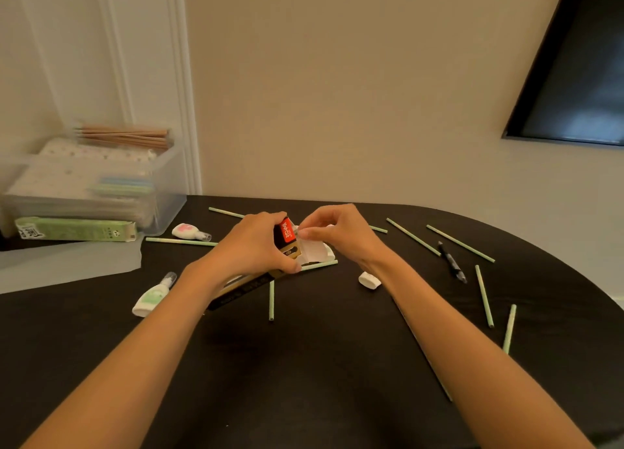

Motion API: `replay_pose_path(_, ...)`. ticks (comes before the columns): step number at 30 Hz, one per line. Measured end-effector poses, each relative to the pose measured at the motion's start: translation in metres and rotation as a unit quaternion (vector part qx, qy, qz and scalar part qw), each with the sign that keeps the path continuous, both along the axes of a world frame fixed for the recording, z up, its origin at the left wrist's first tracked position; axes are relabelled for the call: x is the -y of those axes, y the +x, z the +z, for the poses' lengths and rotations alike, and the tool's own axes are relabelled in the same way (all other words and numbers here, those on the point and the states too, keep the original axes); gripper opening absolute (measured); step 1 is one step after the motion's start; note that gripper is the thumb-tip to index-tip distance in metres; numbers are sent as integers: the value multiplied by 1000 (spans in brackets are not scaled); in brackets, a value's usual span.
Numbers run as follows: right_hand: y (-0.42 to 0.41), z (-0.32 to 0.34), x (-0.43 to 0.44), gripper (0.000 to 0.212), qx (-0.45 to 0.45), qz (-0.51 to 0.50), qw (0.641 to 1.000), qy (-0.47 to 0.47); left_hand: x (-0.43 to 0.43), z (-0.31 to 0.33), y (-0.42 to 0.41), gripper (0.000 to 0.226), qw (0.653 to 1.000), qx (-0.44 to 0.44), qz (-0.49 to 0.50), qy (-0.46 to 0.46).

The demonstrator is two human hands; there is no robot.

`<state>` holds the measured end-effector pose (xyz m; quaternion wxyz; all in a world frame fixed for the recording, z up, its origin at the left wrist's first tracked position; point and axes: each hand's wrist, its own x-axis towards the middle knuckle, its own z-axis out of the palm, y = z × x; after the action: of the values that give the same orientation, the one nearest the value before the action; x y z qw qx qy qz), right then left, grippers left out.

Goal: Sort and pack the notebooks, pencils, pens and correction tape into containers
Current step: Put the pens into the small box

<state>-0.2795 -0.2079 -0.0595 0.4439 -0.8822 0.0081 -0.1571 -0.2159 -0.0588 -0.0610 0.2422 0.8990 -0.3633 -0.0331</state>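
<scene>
Head view: left hand (pixel 251 246) grips the black-and-gold carton (pixel 286 236) steady; fingers of the right hand (pixel 337 235) pinch its white end flap (pixel 314 251), presumably to open it.

Dark table (pixel 320 364) under the grip; beige wall (pixel 337 94) behind; black-framed panel (pixel 580 77) upper right; white moulding (pixel 179 77) upper left.

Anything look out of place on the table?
Pale green pencils lie scattered at all angles across the dark table, a black pen among them; a small white piece lies loose right of centre.
</scene>
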Motion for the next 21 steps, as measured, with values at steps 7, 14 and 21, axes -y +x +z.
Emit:
replay_pose_path(7,0,1,7,14,-37,-17,999,18,23,6,-3,92,999,38,-28,9)
replay_pose_path(14,-19,-17,80,18,33,-118,979,161,78,8,-12,67,997,72,-27,15)
replay_pose_path(21,-33,-75,201,39,-198,-462,846,-177,138,3,-24,81,993,89,-62,44)
